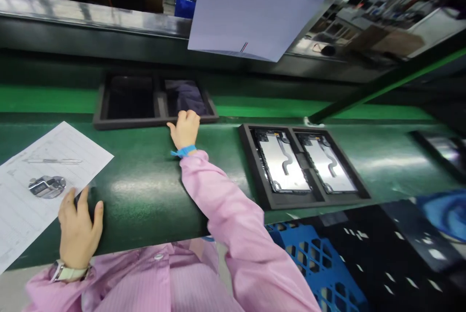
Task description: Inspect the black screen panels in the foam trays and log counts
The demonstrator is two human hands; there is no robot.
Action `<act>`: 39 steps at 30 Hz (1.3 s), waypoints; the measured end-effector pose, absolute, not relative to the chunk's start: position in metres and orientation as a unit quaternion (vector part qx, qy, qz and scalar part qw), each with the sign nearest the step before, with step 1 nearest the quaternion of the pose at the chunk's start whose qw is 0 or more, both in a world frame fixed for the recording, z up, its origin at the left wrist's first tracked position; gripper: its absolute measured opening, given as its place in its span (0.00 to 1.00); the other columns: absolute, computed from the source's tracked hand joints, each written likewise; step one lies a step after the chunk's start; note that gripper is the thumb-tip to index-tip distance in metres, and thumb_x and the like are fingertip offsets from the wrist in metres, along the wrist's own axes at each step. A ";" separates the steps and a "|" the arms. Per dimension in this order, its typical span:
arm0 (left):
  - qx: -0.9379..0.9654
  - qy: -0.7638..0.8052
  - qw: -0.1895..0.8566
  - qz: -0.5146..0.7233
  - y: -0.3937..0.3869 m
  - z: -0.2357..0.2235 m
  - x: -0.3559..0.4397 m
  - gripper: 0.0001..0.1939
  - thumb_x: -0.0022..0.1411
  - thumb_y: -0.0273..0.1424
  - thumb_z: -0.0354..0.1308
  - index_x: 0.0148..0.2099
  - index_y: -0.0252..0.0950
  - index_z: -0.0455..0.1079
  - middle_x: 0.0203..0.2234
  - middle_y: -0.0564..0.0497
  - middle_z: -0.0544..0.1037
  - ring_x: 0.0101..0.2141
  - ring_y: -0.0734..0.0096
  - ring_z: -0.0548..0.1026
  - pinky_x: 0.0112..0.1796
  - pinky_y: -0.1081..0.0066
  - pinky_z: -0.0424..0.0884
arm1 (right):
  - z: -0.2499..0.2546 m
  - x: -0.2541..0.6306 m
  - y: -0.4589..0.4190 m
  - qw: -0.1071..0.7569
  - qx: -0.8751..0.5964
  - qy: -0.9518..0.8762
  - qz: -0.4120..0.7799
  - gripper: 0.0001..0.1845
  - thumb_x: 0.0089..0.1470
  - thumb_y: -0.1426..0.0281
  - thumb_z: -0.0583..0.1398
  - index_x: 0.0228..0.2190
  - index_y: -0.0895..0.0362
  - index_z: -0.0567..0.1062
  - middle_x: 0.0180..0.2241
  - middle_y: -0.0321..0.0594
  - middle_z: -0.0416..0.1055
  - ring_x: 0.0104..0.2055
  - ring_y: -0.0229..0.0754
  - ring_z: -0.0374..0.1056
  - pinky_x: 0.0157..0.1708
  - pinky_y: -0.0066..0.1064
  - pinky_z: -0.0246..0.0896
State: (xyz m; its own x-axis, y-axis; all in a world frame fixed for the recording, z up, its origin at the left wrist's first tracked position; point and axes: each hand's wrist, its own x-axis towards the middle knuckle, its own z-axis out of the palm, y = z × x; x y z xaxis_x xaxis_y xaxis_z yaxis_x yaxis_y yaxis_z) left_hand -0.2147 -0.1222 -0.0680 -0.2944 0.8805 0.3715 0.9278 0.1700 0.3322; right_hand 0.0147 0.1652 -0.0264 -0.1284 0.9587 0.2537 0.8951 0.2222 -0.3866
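Note:
My right hand [185,127] reaches across the green conveyor belt [145,176] and grips the near rim of a black two-pocket tray [127,122], fingers curled over the edge by the right pocket. That pocket holds a dark flat panel [185,96]; the left pocket looks dark and I cannot tell its content. My left hand [78,224] rests on the belt's near edge with fingers together over a small dark object I cannot make out, next to a paper sheet [22,205]. A blue wrist strap [184,151] sits on my right wrist.
A second black tray [255,166] to the right carries two silvery panels with cables [282,161]. A metal hand counter [47,187] lies on the paper. A white sheet [255,11] hangs overhead. A blue crate [313,263] stands below the belt.

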 end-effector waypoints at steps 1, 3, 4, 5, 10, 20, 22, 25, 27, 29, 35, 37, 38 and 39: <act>-0.591 -0.764 0.047 -0.256 -0.122 -0.068 -0.215 0.34 0.71 0.40 0.51 0.74 0.32 0.54 0.70 0.27 0.54 0.71 0.32 0.53 0.68 0.36 0.54 | -0.024 -0.001 0.175 0.222 -0.626 -0.744 0.069 0.20 0.67 0.66 0.52 0.53 0.67 0.69 0.54 0.62 0.64 0.56 0.57 0.58 0.58 0.50 0.52; -0.592 -0.761 0.053 -0.261 -0.122 -0.068 -0.216 0.34 0.71 0.40 0.51 0.74 0.33 0.54 0.70 0.27 0.53 0.71 0.32 0.54 0.68 0.36 0.54 | -0.021 -0.024 0.182 0.211 -0.619 -0.753 0.072 0.20 0.68 0.70 0.48 0.53 0.67 0.69 0.53 0.59 0.67 0.57 0.55 0.59 0.60 0.49 0.53; -0.592 -0.760 0.057 -0.263 -0.123 -0.068 -0.217 0.34 0.71 0.40 0.51 0.74 0.33 0.54 0.70 0.27 0.54 0.70 0.33 0.54 0.68 0.36 0.54 | -0.021 -0.029 0.180 0.207 -0.610 -0.762 0.072 0.20 0.68 0.70 0.48 0.55 0.66 0.69 0.55 0.58 0.68 0.58 0.54 0.59 0.61 0.47 0.52; -0.593 -0.758 0.060 -0.264 -0.123 -0.068 -0.217 0.34 0.71 0.39 0.51 0.74 0.33 0.54 0.69 0.27 0.55 0.70 0.33 0.54 0.67 0.37 0.55 | -0.021 -0.028 0.174 0.203 -0.599 -0.771 0.070 0.21 0.68 0.68 0.49 0.56 0.64 0.69 0.57 0.55 0.67 0.60 0.53 0.58 0.62 0.45 0.52; -0.597 -0.756 0.065 -0.261 -0.124 -0.067 -0.214 0.33 0.71 0.38 0.51 0.73 0.29 0.55 0.67 0.25 0.59 0.70 0.35 0.56 0.68 0.39 0.56 | -0.025 0.064 0.110 0.188 -0.639 -0.745 0.024 0.25 0.62 0.63 0.57 0.59 0.56 0.69 0.63 0.52 0.63 0.64 0.56 0.55 0.64 0.49 0.48; -0.586 -0.770 0.049 -0.247 -0.124 -0.068 -0.208 0.30 0.70 0.38 0.52 0.70 0.32 0.60 0.66 0.30 0.62 0.70 0.37 0.55 0.68 0.40 0.56 | -0.049 0.242 -0.007 0.187 -0.793 -0.578 -0.050 0.16 0.56 0.67 0.54 0.41 0.64 0.73 0.36 0.56 0.66 0.47 0.58 0.64 0.45 0.45 0.61; -0.578 -0.778 0.039 -0.244 -0.127 -0.066 -0.204 0.28 0.71 0.39 0.51 0.67 0.31 0.63 0.65 0.30 0.63 0.69 0.38 0.58 0.68 0.42 0.57 | -0.056 0.231 -0.015 0.199 -0.770 -0.605 -0.047 0.18 0.60 0.65 0.52 0.42 0.65 0.73 0.36 0.56 0.66 0.45 0.58 0.64 0.43 0.45 0.61; -0.562 -0.782 0.035 -0.268 -0.131 -0.058 -0.206 0.24 0.71 0.38 0.50 0.63 0.31 0.67 0.61 0.32 0.68 0.64 0.44 0.65 0.66 0.46 0.62 | -0.067 0.194 -0.034 0.212 -0.723 -0.657 -0.031 0.25 0.64 0.59 0.49 0.45 0.68 0.74 0.36 0.58 0.67 0.42 0.59 0.63 0.42 0.46 0.61; -0.528 -0.793 0.075 -0.293 -0.134 -0.049 -0.215 0.22 0.71 0.37 0.52 0.60 0.32 0.70 0.60 0.33 0.70 0.62 0.46 0.67 0.65 0.47 0.63 | -0.071 0.161 -0.055 0.218 -0.687 -0.693 -0.013 0.26 0.66 0.59 0.50 0.50 0.69 0.72 0.38 0.59 0.69 0.43 0.59 0.64 0.42 0.46 0.62; -0.481 -0.813 0.126 -0.304 -0.136 -0.041 -0.232 0.23 0.69 0.38 0.55 0.61 0.32 0.71 0.60 0.32 0.69 0.64 0.45 0.66 0.66 0.45 0.60 | -0.072 0.126 -0.079 0.224 -0.650 -0.726 0.005 0.25 0.66 0.62 0.51 0.56 0.67 0.69 0.40 0.59 0.70 0.44 0.58 0.65 0.44 0.46 0.64; -0.493 -0.818 0.031 -0.295 -0.132 -0.043 -0.286 0.35 0.69 0.44 0.52 0.69 0.25 0.59 0.66 0.31 0.66 0.67 0.51 0.65 0.69 0.52 0.60 | -0.059 0.033 -0.130 0.249 -0.463 -0.844 0.101 0.42 0.62 0.71 0.51 0.72 0.63 0.41 0.42 0.54 0.67 0.42 0.54 0.64 0.41 0.45 0.69; -0.498 -0.815 0.009 -0.298 -0.131 -0.046 -0.292 0.36 0.70 0.44 0.51 0.70 0.25 0.56 0.66 0.33 0.67 0.65 0.53 0.69 0.67 0.55 0.63 | -0.056 0.013 -0.137 0.233 -0.422 -0.868 0.117 0.43 0.62 0.70 0.51 0.72 0.65 0.39 0.44 0.56 0.66 0.42 0.54 0.64 0.41 0.46 0.71; -0.500 -0.813 0.007 -0.297 -0.131 -0.047 -0.293 0.36 0.70 0.44 0.51 0.71 0.26 0.56 0.66 0.34 0.67 0.64 0.54 0.70 0.67 0.56 0.64 | -0.055 0.006 -0.140 0.220 -0.414 -0.875 0.119 0.43 0.62 0.70 0.51 0.72 0.66 0.40 0.45 0.58 0.66 0.43 0.55 0.65 0.41 0.47 0.71; -0.503 -0.811 0.009 -0.298 -0.131 -0.048 -0.293 0.35 0.71 0.44 0.51 0.71 0.28 0.56 0.67 0.35 0.67 0.64 0.55 0.70 0.66 0.57 0.66 | -0.055 0.000 -0.142 0.205 -0.414 -0.879 0.118 0.41 0.62 0.70 0.50 0.72 0.67 0.43 0.46 0.60 0.66 0.43 0.55 0.65 0.41 0.48 0.72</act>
